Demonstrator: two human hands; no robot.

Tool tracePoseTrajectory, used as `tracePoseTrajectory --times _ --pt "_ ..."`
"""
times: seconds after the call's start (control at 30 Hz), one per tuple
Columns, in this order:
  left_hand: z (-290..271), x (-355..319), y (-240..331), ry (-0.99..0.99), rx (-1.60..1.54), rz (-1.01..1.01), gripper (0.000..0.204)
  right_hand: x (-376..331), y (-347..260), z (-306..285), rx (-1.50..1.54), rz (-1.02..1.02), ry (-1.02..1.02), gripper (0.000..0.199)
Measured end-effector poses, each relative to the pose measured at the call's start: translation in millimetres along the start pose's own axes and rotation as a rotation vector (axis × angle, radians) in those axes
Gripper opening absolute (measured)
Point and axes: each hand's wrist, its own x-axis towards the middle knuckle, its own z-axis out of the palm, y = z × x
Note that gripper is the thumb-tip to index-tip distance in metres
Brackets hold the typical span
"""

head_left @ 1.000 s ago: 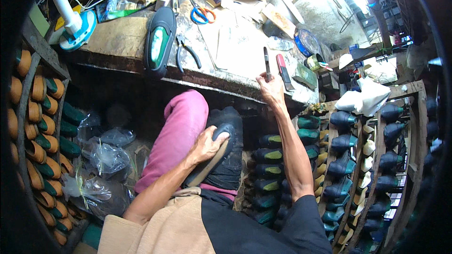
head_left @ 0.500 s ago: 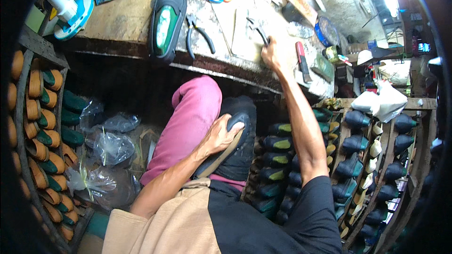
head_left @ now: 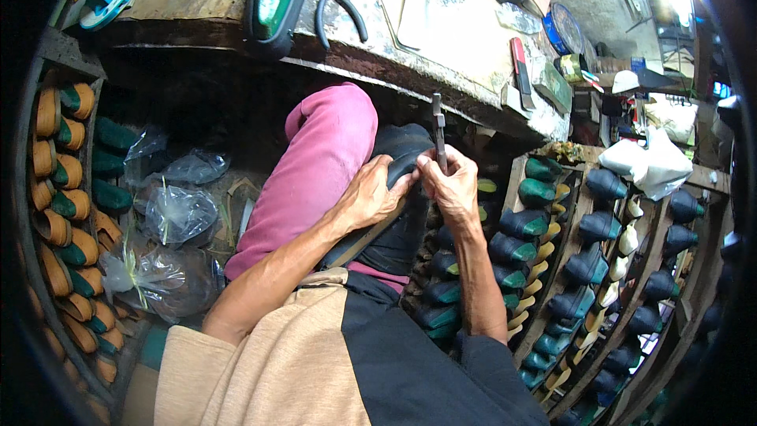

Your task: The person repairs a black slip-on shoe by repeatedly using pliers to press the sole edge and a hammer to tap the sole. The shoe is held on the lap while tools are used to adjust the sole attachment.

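A dark shoe (head_left: 359, 243) with a tan strip along its side lies tilted on my lap, over the black cloth on my thigh. My left hand (head_left: 371, 193) is closed around its toe end, thumb pressed on the dark upper. At that toe, my right hand (head_left: 451, 181) grips a narrow metal tool (head_left: 438, 114), which looks like lasting pliers. The tool stands upright, its jaw end pointing away from me and its handles mostly hidden in the fist. Both hands almost touch, and the right fingertips meet the shoe's edge.
On the workbench (head_left: 181, 4) ahead lie a dark shoe with a green last (head_left: 274, 0), cutting pliers (head_left: 335, 12), a red-handled knife (head_left: 520, 71) and a blue round tin (head_left: 561, 30). Shoe racks (head_left: 59, 213) (head_left: 568, 268) flank me. Plastic bags (head_left: 177, 213) sit at left.
My right hand has brought the metal tool from the bench back to the shoe's toe on my lap. My left hand has shifted its grip slightly. The view has tipped downward.
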Motion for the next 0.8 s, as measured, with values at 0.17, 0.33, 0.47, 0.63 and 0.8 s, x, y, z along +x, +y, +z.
tracePoseTrajectory --times 0.17,0.33,0.47,0.63,0.8 --pt "18.4 -1.1 -2.6 0.059 0.063 0.161 0.049 -19.8 33.4 -2.5 0.147 0.012 0.07 0.011" --pt "25.3 1.8 -6.2 -0.003 0.06 0.127 0.048 -22.3 42.8 -5.5 0.15 -0.001 0.101 0.009" --pt "26.6 2.3 -7.6 0.063 0.075 0.183 0.05 -21.9 43.0 -7.4 0.066 -0.007 0.085 0.008" --pt "25.9 1.7 -11.4 0.053 0.1 0.137 0.053 -16.5 44.3 -4.4 0.041 -0.005 0.071 0.006" --pt "18.6 4.2 -13.0 0.012 0.074 0.122 0.054 -9.7 46.8 -2.1 -0.045 -0.1 0.011 0.004"
